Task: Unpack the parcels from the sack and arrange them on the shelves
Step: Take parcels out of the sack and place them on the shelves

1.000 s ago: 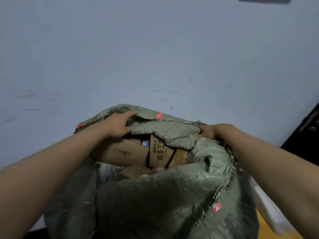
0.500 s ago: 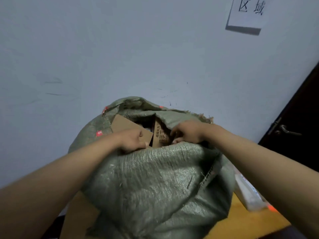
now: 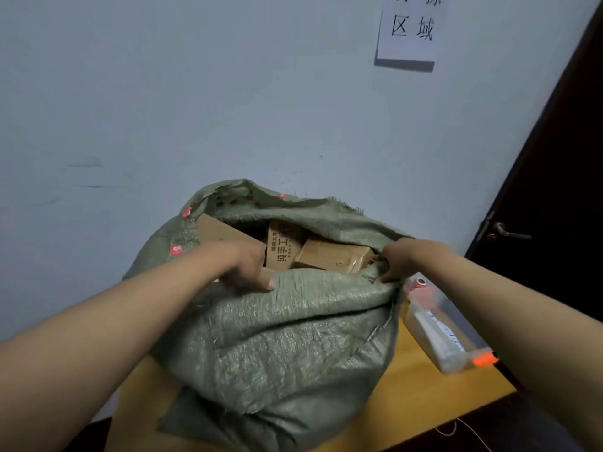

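Sacking of green woven plastic fills the middle of the view: the sack (image 3: pixel 277 347) stands on a yellow-brown table (image 3: pixel 430 386) against a pale wall (image 3: pixel 163 93), its mouth open toward the camera. The person's left hand (image 3: pixel 249 272) grips the near rim of the sack on the left side of the opening, fingers curled down over the fabric edge. The right hand (image 3: pixel 399 261) pinches the rim at the right corner of the mouth, fingers closed on the weave. Between the two hands the parcels show inside the sack: a flat brown box (image 3: pixel 222 231) at the left, an upright carton with printed characters (image 3: pixel 282 247) in the middle, and a taped cardboard box (image 3: pixel 332 257) lying beside it to the right. Just beside the sack on the right, a clear plastic container (image 3: pixel 437 334) with an orange latch rests on the table. A paper sign (image 3: pixel 409 31) with black characters hangs on the wall above, and a dark door (image 3: pixel 554 207) with a metal handle stands at the right edge.
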